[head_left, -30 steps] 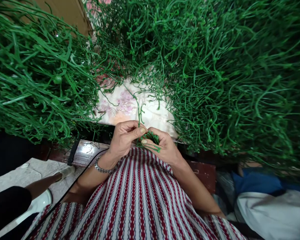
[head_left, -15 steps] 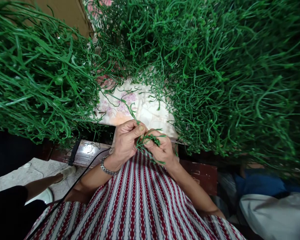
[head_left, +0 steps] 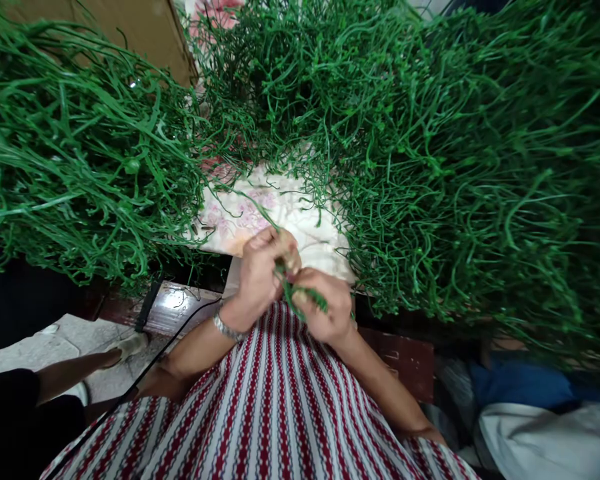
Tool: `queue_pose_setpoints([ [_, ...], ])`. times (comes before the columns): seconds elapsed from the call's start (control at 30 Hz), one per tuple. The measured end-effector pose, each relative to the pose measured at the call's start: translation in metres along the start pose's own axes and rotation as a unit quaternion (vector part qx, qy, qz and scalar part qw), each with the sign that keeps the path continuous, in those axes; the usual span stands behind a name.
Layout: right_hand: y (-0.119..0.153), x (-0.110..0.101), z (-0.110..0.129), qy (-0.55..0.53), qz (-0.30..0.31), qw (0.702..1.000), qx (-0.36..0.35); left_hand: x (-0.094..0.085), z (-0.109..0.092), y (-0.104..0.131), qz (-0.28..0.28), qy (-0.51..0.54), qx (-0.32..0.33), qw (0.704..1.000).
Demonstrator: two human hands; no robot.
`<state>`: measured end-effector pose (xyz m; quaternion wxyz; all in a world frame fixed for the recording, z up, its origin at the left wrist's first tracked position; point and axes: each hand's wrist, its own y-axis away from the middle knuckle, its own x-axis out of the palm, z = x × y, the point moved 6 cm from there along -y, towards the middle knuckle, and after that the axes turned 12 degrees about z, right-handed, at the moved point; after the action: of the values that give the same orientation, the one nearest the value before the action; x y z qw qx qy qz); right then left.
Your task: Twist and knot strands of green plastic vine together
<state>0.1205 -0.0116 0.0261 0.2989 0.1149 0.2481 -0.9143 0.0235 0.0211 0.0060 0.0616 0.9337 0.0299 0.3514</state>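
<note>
My left hand [head_left: 261, 270], with a metal-banded watch [head_left: 227, 327] at its wrist, is closed on a thin green plastic stem [head_left: 260, 208] that sticks out past its fingers toward the table. Close beside it, my right hand [head_left: 326, 301] is closed around several short green stems [head_left: 314, 297], their tips showing between the fingers. The two hands nearly touch at the fingertips, above the striped cloth [head_left: 280, 393] over my lap. Motion blurs the fingers, so how the pieces join is unclear.
Big heaps of green plastic stems lie on the left [head_left: 80, 160] and the right [head_left: 430, 173]. Between them shows a flower-patterned table cover [head_left: 245, 207]. A cardboard box [head_left: 145, 40] stands at the back left. Another person's leg [head_left: 75, 373] is at the lower left.
Both hands have shifted: the left is raised slightly and the right has turned a little. The stems between them are drawn in closer. Each hand keeps its hold.
</note>
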Motion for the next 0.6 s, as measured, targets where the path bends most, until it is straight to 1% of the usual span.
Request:
queue_pose_setpoints([
  [0.07, 0.001, 0.001, 0.007, -0.004, 0.031, 0.999, -0.038, 0.001, -0.013, -0.004, 0.004, -0.003, 0.059, 0.998],
  [0.1, 0.002, -0.004, 0.005, 0.006, 0.02, 1.0, -0.022, 0.003, -0.017, -0.005, 0.015, -0.03, 0.067, 0.997],
  [0.17, 0.004, -0.022, 0.002, 0.027, -0.026, 0.999, 0.012, 0.009, -0.02, -0.007, 0.05, -0.077, 0.059, 0.994],
  [0.2, 0.006, -0.03, 0.001, 0.038, -0.045, 0.998, 0.023, 0.009, -0.02, -0.007, 0.054, -0.087, 0.062, 0.993],
  [0.27, 0.008, -0.041, 0.004, 0.045, -0.054, 0.997, 0.02, 0.004, -0.019, -0.009, 0.039, -0.099, 0.07, 0.992],
  [0.33, 0.011, -0.047, 0.012, 0.046, -0.06, 0.997, 0.002, -0.003, -0.016, -0.01, 0.016, -0.117, 0.076, 0.99],
  [0.4, 0.013, -0.047, 0.024, 0.056, -0.061, 0.996, -0.025, -0.01, -0.011, -0.011, -0.003, -0.146, 0.085, 0.986],
  [0.47, 0.013, -0.043, 0.038, 0.098, -0.038, 0.993, -0.047, -0.014, -0.009, -0.009, -0.023, -0.188, 0.104, 0.976],
  [0.53, 0.009, -0.036, 0.045, 0.176, 0.002, 0.983, -0.054, -0.015, -0.01, -0.006, -0.038, -0.247, 0.117, 0.961],
  [0.6, 0.003, -0.03, 0.043, 0.272, 0.022, 0.961, -0.046, -0.012, -0.008, -0.004, -0.034, -0.294, 0.098, 0.95],
])
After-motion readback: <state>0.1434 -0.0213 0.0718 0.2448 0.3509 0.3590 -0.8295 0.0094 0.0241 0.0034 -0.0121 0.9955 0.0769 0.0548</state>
